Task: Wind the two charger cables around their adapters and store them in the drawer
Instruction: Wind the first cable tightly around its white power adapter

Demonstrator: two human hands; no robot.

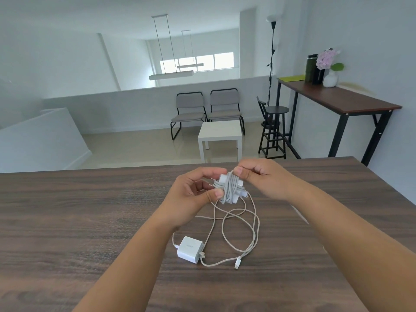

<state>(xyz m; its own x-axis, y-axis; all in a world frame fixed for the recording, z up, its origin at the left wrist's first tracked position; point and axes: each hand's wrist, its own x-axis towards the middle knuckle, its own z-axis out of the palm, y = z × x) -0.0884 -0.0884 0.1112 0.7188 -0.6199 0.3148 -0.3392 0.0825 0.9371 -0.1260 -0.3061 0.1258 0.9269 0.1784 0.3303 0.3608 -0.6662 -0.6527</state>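
Observation:
A white adapter with grey cable wound round it [229, 186] hangs above the wooden table [90, 210]. My left hand [195, 194] grips its left side between thumb and fingers. My right hand [254, 174] pinches the cable at the top right of the bundle. A second white adapter [189, 249] lies flat on the table nearer to me. Its beige cable [249, 224] sprawls in loose loops, and the free plug [237, 264] rests to the right of that adapter. No drawer is in view.
The table's far edge runs just behind my hands. Beyond it stand a small white side table [221, 134], two grey chairs [207, 111], a black stool [273, 131] and a tall desk [337, 102] by the right wall.

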